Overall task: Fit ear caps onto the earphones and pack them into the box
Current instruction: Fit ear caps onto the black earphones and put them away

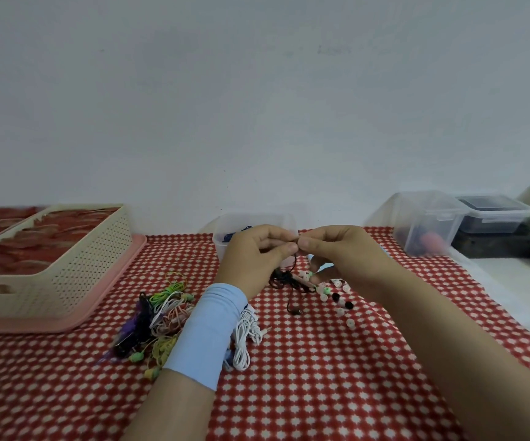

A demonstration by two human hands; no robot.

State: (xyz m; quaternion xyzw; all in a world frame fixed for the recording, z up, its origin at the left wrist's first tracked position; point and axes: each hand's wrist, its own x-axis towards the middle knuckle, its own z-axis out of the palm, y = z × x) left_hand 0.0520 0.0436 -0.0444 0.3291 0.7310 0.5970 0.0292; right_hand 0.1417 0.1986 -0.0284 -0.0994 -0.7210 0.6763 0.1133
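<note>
1. Pinching the bud end of the black earphone (pixel 286 278), the left hand (pixel 254 259) and the right hand (pixel 336 253) meet fingertip to fingertip, just in front of the clear box (pixel 222 241).
2. Its cable hangs straight down from the pinch to a tangle below.
3. Cap at the pinch: too small to tell.
4. Loose ear caps (pixel 336 292) lie front-right of the box, nearer the right hand.
5. The spare earphone pile (pixel 161 313) lies front-left of the box.
6. No readable writing anywhere.

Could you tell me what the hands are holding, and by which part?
Left hand and right hand pinch the black earphone at its upper end; the earbud itself is hidden.
</note>
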